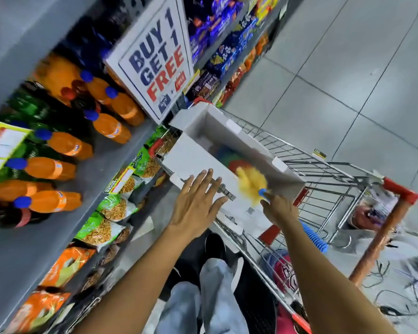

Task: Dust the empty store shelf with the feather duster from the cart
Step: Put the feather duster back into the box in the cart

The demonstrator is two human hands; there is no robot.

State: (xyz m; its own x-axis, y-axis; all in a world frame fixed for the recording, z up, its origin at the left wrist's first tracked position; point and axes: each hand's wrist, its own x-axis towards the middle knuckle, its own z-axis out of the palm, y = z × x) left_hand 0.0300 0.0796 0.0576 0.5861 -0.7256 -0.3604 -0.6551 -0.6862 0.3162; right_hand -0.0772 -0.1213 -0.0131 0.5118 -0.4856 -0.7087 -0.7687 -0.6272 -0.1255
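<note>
Store aisle, tilted view: grey shelves of orange soda bottles (58, 168) on the left, tiled floor on the right
Right of centre, the right hand (279, 208) is clamped on the feather duster (252, 183), its yellow head blurred over a white carton (198, 156) in the wire cart (307, 194), blue ribbed handle trailing past the wrist; the left hand (194, 203) lies flat with fingers spread on the carton flap, beneath a "BUY 1 GET 1 FREE" sign (156, 61)

Pale grey floor tiles (348, 68) with dark grout lines fill the right side under even, bright light, while grey metal shelving (101, 160) runs along the left, stocked with orange soda bottles (65, 144), what look like snack packets (111, 208), and a "BUY 1 GET 1 FREE" sign (155, 66).
</note>
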